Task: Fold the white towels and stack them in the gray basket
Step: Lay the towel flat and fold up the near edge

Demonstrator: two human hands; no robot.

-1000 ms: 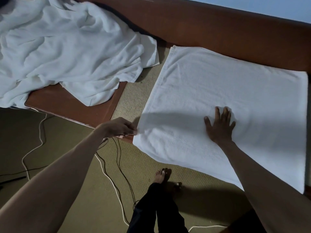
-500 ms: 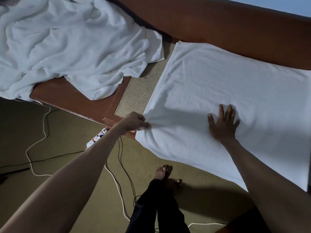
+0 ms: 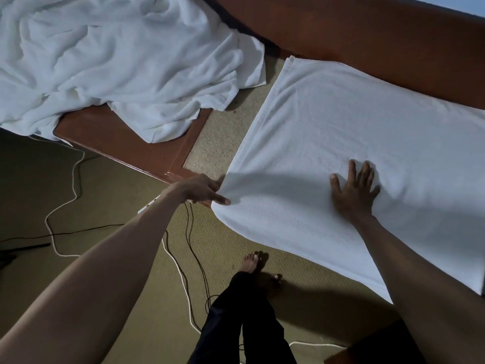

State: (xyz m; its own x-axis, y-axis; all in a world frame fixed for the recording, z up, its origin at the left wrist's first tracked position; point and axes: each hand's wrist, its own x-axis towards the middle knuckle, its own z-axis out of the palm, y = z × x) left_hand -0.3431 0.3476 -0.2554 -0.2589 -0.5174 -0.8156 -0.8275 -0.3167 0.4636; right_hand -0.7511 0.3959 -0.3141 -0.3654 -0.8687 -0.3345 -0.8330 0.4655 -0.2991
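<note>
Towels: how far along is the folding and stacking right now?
Done: nothing visibly stacked; the gray basket is out of view. In hand: one spread towel lies flat over the table edge, with the left hand pinching its near-left edge and the right hand pressing flat on it. Left: finishing this fold, then the crumpled towels heaped at upper left, all unfolded.

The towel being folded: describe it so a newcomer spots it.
On the right half of the wooden table lies a flat towel, overhanging the front. The left hand pinches its edge; the right hand presses it. Unlike the crumpled heap leftward, it is smooth.
</note>
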